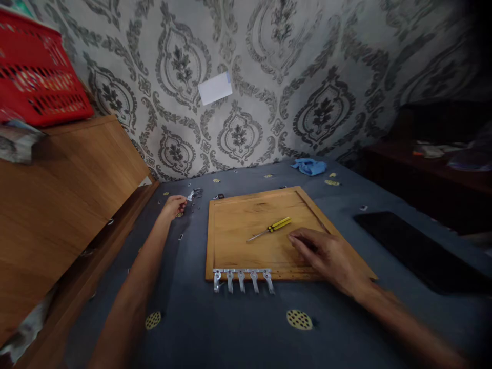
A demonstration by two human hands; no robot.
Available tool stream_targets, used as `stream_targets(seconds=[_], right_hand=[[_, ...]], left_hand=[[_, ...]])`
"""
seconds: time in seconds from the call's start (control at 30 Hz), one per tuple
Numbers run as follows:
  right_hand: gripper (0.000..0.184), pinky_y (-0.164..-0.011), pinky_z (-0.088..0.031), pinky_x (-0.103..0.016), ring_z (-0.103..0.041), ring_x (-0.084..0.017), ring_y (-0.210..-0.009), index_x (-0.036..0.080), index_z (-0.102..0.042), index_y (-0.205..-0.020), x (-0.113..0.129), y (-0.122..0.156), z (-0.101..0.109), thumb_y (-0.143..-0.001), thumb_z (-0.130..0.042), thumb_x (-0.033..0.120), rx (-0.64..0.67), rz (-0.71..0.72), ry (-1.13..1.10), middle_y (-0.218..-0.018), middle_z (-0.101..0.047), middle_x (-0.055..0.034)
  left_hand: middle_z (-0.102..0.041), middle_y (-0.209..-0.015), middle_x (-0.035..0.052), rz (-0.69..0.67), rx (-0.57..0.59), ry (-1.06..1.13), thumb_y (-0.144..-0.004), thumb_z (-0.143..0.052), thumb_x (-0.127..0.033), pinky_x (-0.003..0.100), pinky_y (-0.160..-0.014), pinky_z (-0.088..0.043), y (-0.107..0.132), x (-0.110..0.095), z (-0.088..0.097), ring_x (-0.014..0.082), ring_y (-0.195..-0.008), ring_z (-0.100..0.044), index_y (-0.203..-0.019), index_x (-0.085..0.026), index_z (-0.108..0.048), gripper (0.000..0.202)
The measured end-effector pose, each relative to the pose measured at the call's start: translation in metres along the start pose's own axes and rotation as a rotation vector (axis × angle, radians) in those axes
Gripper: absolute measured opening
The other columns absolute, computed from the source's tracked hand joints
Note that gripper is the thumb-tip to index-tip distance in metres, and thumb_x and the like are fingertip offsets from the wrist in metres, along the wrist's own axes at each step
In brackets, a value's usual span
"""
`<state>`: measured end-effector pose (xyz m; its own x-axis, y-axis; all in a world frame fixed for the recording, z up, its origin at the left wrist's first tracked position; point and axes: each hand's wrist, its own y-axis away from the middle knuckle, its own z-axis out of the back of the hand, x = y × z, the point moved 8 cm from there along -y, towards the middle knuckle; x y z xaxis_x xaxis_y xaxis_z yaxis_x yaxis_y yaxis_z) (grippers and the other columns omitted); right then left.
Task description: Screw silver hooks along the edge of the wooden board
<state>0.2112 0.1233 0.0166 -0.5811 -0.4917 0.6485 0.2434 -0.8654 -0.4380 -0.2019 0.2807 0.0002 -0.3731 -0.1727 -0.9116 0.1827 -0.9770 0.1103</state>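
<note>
My left hand (176, 206) reaches to the far left of the cloth, its fingers pinched on a small silver metal hook (190, 196). Beside it lie more metal hooks (198, 192) and tiny screws (193, 208). My right hand (325, 255) hovers over or rests on the right part of a wooden board (234, 225), fingers curled together; whether anything is in them I cannot see. Left of those fingertips, a yellow-and-black screwdriver (280, 224) lies on the board. Several silver hooks (241, 279) stand in a row along the board's near edge, their ends jutting past it.
The dark cloth (230, 328) has a pineapple print. A black flat object (415, 251) lies at right, a blue rag (309, 166) at the back. Wooden furniture (73, 184) bounds the left, with a red basket (42, 72) on it. Patterned wall (238, 136) stands behind.
</note>
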Motion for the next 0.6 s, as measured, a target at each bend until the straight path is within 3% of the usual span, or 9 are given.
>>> stream_targets(seconds=[0.17,0.33,0.47,0.6], right_hand=[[0.029,-0.057,-0.046,-0.030,-0.060,-0.019,-0.061,0.020,-0.066,-0.077,-0.003,0.001,-0.005,-0.090,-0.054,0.043,0.018,-0.080,-0.212,-0.068,-0.066,-0.0048],[0.036,-0.050,-0.045,-0.026,-0.059,-0.013,-0.054,0.017,-0.068,-0.089,0.002,0.005,-0.018,-0.088,-0.058,0.052,0.144,-0.181,-0.415,-0.073,-0.064,-0.0029],[0.049,-0.045,-0.040,-0.022,-0.059,-0.010,-0.053,0.017,-0.067,-0.102,0.010,0.010,-0.030,-0.083,-0.061,0.062,0.260,-0.273,-0.619,-0.076,-0.067,-0.0029],[0.052,-0.044,-0.038,-0.020,-0.055,-0.007,-0.047,0.017,-0.066,-0.080,0.018,0.013,-0.041,-0.083,-0.059,0.068,0.325,-0.327,-0.812,-0.061,-0.064,-0.0002]], left_hand=[[-0.065,-0.118,0.0087,-0.203,0.090,-0.055,-0.096,-0.062,-0.036,0.041,-0.083,-0.058,0.049,-0.039,-0.028,0.0210,-0.098,-0.066,-0.121,-0.016,-0.061,0.032],[-0.059,-0.069,-0.0022,-0.425,0.298,-0.115,-0.087,-0.067,-0.037,0.025,-0.060,-0.045,0.133,-0.076,-0.090,0.0119,-0.063,-0.053,-0.080,-0.015,-0.064,0.023],[-0.059,-0.069,-0.0023,-0.541,0.409,-0.155,-0.086,-0.062,-0.037,0.025,-0.063,-0.041,0.190,-0.098,-0.131,0.0132,-0.066,-0.053,-0.078,-0.018,-0.064,0.021],[-0.060,-0.070,-0.0021,-0.591,0.460,-0.225,-0.089,-0.057,-0.034,0.025,-0.061,-0.038,0.219,-0.107,-0.152,0.0140,-0.067,-0.054,-0.081,-0.019,-0.063,0.018]])
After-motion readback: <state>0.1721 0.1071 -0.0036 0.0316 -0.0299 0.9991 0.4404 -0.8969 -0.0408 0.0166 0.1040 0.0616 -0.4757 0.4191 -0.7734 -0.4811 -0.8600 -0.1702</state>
